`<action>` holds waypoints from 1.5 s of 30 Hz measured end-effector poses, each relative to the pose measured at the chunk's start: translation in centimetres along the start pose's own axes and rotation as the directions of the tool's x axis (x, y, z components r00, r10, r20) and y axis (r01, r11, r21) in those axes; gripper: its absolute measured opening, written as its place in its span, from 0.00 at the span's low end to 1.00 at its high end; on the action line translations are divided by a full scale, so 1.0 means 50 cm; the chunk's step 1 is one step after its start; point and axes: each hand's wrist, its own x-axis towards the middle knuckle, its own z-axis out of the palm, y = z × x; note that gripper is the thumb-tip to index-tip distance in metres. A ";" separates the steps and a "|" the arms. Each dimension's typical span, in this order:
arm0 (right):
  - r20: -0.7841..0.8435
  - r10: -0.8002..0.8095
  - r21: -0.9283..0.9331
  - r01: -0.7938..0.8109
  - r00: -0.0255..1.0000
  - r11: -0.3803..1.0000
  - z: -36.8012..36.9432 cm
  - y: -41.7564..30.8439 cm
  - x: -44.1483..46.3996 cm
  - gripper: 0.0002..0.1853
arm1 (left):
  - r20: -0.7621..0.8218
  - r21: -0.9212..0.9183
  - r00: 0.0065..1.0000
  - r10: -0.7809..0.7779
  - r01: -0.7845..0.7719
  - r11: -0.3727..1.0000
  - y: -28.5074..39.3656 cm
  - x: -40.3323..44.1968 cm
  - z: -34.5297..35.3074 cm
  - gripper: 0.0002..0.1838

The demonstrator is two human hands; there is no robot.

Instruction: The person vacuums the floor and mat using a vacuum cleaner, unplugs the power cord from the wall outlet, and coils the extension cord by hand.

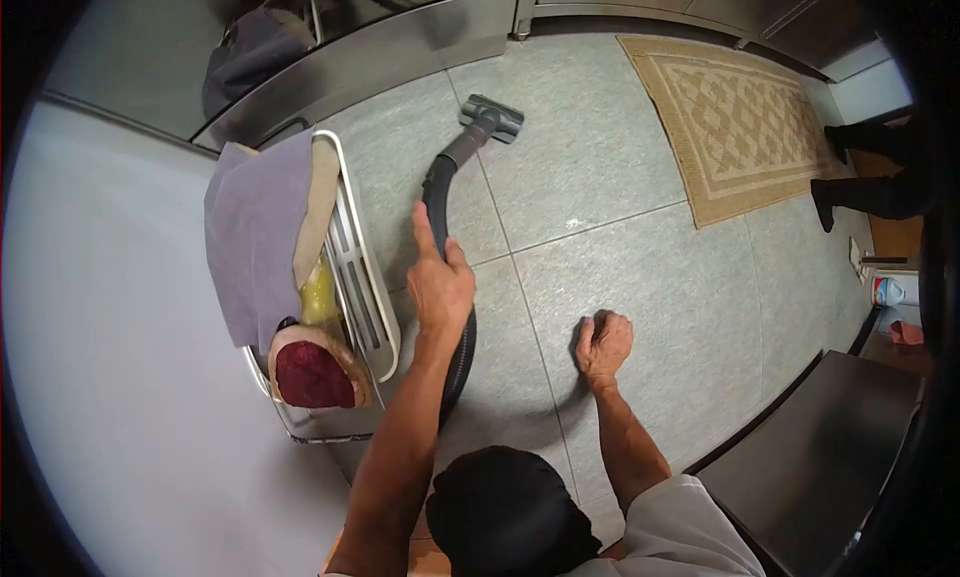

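Note:
My left hand (440,289) is wrapped round the black handle tube of a vacuum cleaner (436,192), with the index finger stretched along it. The tube ends in a flat floor nozzle (492,120) resting on the tiles. Its ribbed hose (461,362) runs back beside my left forearm. My right hand (605,349) is low at the tiled floor, its fingers curled in and nothing visible in them. Whether its knuckles touch the floor I cannot tell.
A white-framed rack (385,327) with a grey-purple cloth (262,237) stands left. A beige patterned mat (740,127) lies at the upper right. Another person's dark-clad legs (870,192) are at the right edge. Metal cabinets (370,72) line the back, and a dark panel (815,447) stands lower right.

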 end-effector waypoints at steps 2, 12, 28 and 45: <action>0.005 0.006 -0.009 -0.006 1.000 1.000 -0.001 0.002 0.004 0.13 | -0.094 -0.018 0.987 0.132 -0.134 0.991 0.001 0.050 0.015 0.35; 0.049 0.040 -0.028 -0.039 0.998 0.999 -0.002 0.004 0.014 0.13 | -0.028 -0.113 0.968 0.251 -0.252 0.961 -0.058 0.121 0.030 0.33; 0.112 0.075 -0.035 -0.071 0.991 0.997 0.010 0.034 0.007 0.09 | 0.474 -0.025 0.880 0.026 -0.016 1.000 -0.120 -0.382 -0.208 0.33; 0.720 0.282 0.382 -0.702 0.634 0.601 -0.175 -0.453 -0.024 0.45 | 0.253 -0.060 0.900 0.356 -0.353 0.934 -0.103 -0.371 -0.122 0.35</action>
